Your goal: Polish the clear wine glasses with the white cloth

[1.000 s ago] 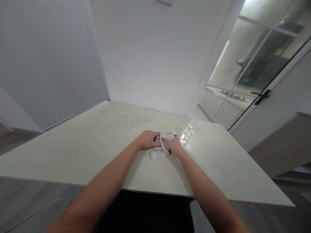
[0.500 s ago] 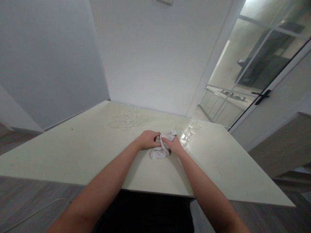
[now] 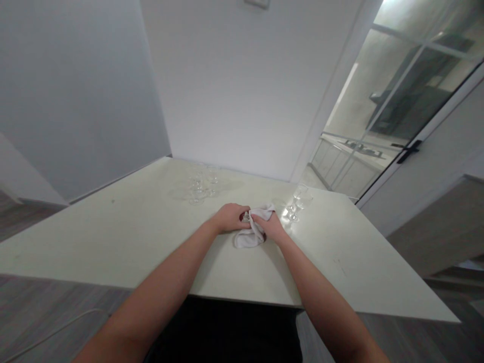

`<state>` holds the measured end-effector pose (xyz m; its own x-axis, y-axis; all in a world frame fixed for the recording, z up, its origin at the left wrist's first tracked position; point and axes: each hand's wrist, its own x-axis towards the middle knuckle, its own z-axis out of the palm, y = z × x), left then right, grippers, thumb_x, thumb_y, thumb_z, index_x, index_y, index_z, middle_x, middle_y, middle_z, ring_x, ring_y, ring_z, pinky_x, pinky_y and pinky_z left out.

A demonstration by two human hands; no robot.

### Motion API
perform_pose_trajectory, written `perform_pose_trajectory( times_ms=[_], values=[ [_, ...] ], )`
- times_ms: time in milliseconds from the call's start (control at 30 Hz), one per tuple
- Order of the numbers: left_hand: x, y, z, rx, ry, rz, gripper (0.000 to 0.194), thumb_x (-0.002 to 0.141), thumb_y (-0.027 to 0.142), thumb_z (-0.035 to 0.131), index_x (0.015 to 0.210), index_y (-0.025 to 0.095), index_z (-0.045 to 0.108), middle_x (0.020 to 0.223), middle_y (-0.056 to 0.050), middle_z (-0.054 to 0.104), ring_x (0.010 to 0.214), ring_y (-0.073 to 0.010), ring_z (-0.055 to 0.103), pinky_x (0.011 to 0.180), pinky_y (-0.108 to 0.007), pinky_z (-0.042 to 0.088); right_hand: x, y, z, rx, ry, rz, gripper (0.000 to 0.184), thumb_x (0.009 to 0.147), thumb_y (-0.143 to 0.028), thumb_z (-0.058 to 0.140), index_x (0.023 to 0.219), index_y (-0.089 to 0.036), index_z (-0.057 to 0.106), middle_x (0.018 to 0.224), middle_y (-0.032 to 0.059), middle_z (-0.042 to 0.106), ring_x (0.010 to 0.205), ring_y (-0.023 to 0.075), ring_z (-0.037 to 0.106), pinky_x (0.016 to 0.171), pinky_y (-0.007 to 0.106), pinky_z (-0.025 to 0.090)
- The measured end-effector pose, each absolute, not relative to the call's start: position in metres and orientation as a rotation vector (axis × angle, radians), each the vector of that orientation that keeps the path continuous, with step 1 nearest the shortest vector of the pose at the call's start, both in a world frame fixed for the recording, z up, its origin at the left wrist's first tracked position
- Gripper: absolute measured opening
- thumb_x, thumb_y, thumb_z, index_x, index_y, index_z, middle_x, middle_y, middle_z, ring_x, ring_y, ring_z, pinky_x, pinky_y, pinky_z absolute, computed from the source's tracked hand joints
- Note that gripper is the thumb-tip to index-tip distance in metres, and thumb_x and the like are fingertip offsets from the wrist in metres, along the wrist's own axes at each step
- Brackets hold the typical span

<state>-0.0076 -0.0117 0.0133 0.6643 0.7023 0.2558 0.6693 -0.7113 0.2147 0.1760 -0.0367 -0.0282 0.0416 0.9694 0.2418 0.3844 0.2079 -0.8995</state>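
Note:
Both my hands meet over the middle of a white table (image 3: 113,237). My left hand (image 3: 229,218) is curled around a small clear glass (image 3: 245,217), of which only a sliver shows between my fingers. My right hand (image 3: 270,226) is closed on a white cloth (image 3: 250,235) that wraps the glass and hangs down onto the tabletop. Much of the glass is hidden by the cloth and my fingers.
Several clear stemmed glasses (image 3: 200,182) stand in a group at the far side of the table. Two more glasses (image 3: 296,202) stand just right of my hands. A glass door (image 3: 381,106) with a black handle is at the right.

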Motion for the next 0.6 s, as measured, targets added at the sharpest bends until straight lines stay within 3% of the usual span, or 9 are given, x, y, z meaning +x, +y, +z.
perform_pose_trajectory(
  times_ms=[600],
  values=[
    [-0.0081, -0.0125, 0.0143, 2.764, 1.139, 0.48, 0.04, 0.074, 0.058, 0.053, 0.085, 0.02, 0.059, 0.073, -0.002, 0.066, 0.063, -0.0154, 0.059, 0.055, -0.024, 0.031, 0.176, -0.038, -0.0273, -1.384, -1.52, 0.755, 0.043, 0.066, -0.049, 0.066, 0.095, -0.016, 0.064, 0.09, 0.0064, 0.068, 0.083, 0.0209, 0.064, 0.079, 0.035, 0.051]
  ],
)
